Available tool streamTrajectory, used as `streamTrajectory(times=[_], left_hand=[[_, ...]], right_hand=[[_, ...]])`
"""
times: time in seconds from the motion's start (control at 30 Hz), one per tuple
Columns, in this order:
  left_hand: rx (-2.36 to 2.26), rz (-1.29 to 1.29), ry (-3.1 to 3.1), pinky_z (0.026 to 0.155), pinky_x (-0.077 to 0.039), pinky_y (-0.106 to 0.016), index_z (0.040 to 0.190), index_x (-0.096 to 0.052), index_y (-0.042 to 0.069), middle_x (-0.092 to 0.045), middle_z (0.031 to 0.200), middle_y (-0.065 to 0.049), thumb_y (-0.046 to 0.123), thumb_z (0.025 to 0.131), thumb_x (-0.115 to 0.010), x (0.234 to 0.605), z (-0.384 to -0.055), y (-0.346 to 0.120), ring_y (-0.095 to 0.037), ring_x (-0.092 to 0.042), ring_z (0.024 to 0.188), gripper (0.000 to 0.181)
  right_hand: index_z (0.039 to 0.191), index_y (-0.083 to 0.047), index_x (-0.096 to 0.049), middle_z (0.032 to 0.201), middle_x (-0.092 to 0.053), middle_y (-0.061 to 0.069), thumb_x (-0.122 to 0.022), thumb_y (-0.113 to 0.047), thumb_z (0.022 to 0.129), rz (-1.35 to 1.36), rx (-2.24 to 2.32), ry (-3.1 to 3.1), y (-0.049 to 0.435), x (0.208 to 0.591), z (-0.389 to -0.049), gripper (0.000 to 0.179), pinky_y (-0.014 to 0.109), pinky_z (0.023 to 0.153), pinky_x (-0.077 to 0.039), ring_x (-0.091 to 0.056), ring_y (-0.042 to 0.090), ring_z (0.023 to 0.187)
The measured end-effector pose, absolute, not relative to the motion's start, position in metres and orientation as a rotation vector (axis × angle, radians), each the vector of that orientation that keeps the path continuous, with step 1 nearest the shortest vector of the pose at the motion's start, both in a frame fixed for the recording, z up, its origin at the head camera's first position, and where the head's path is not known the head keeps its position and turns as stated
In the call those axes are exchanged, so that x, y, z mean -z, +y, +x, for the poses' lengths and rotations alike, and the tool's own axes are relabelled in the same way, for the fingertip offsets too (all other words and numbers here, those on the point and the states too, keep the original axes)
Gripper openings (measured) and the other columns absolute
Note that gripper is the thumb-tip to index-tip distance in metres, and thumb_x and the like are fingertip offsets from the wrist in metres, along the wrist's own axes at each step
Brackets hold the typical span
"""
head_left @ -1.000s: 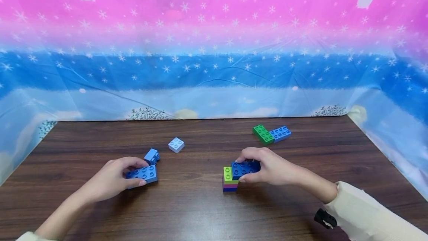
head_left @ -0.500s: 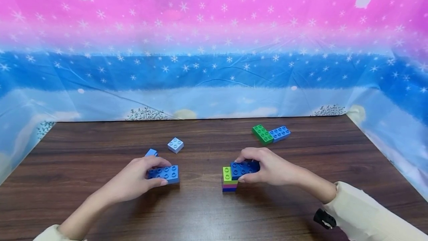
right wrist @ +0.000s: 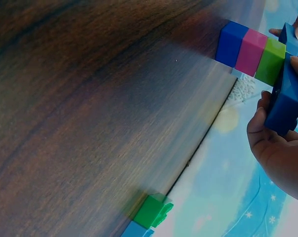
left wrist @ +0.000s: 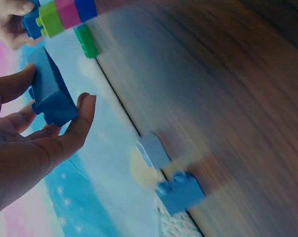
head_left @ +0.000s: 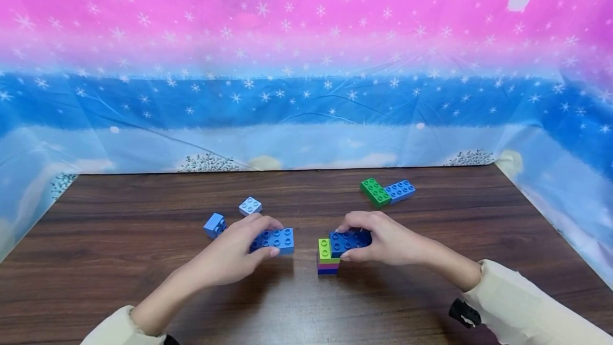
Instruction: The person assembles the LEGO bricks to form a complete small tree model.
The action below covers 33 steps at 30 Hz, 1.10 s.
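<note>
In the head view my left hand (head_left: 230, 254) pinches a medium-blue eight-stud toy building brick (head_left: 283, 240) between thumb and fingers, held above the table. The left wrist view shows that brick (left wrist: 55, 94) tilted, its hollow underside partly visible. My right hand (head_left: 392, 238) grips a dark blue building brick (head_left: 344, 244) that sits on the right part of a lime brick (head_left: 324, 250) and overhangs to the right. Below the lime brick come a pink brick (right wrist: 251, 52) and another dark blue brick (right wrist: 231, 43). A short gap separates the medium-blue brick from this stack.
On the wooden table (head_left: 143, 260), a green brick (head_left: 375, 192) touches a blue brick (head_left: 400, 191) at the back right. Left of centre lie a pale blue brick (head_left: 250, 205) and a small blue brick (head_left: 214, 225) on its side. A patterned cloth (head_left: 306, 95) rises behind.
My left hand has carried the medium-blue brick rightward towards the stack, uncovering the small blue brick. The right hand and the stack have stayed in place.
</note>
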<state>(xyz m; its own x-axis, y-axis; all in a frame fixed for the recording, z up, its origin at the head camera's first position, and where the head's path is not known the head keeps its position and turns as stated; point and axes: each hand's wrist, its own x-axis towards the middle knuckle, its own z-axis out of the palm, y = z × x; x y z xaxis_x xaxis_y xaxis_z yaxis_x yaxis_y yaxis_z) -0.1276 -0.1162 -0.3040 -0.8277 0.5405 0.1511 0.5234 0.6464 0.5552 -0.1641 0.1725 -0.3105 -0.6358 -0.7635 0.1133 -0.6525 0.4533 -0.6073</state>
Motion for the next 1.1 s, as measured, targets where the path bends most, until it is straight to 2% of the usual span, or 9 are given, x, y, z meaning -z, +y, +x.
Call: streamTrajectory(times=[0.43,0.83,1.1], left_hand=[[-0.990,1.007,2.704,0.073,-0.043,-0.032,0.117,-0.053,0.007,-0.050,0.102,-0.001,0.016,0.090,-0.058,0.302,-0.131,-0.086,-0.012,-0.048,0.084,0.029],[-0.999,1.032,2.674,0.077,-0.044,-0.034,0.117,-0.053,0.007,-0.050,0.105,-0.003,0.016,0.090,-0.058,0.302,-0.131,-0.071,-0.013,-0.048,0.087,0.029],[-1.011,1.008,2.646,0.078,-0.046,-0.032,0.117,-0.052,0.007,-0.056,0.109,-0.005,0.017,0.091,-0.058,0.305,-0.134,-0.069,-0.013,-0.053,0.092,0.028]], right_hand=[[0.103,-0.011,-0.059,0.099,-0.058,-0.003,-0.068,-0.024,0.084,-1.254,0.966,2.505,0.172,0.312,-0.165,0.025,0.025,0.070,-0.047,-0.052,0.009,0.081],[0.103,-0.011,-0.059,0.099,-0.059,-0.004,-0.069,-0.023,0.083,-1.260,0.983,2.499,0.172,0.311,-0.165,0.025,0.025,0.070,-0.047,-0.053,0.009,0.082],[0.104,-0.011,-0.059,0.099,-0.059,-0.004,-0.069,-0.023,0.083,-1.267,0.977,2.505,0.172,0.311,-0.164,0.026,0.025,0.070,-0.047,-0.053,0.009,0.082]])
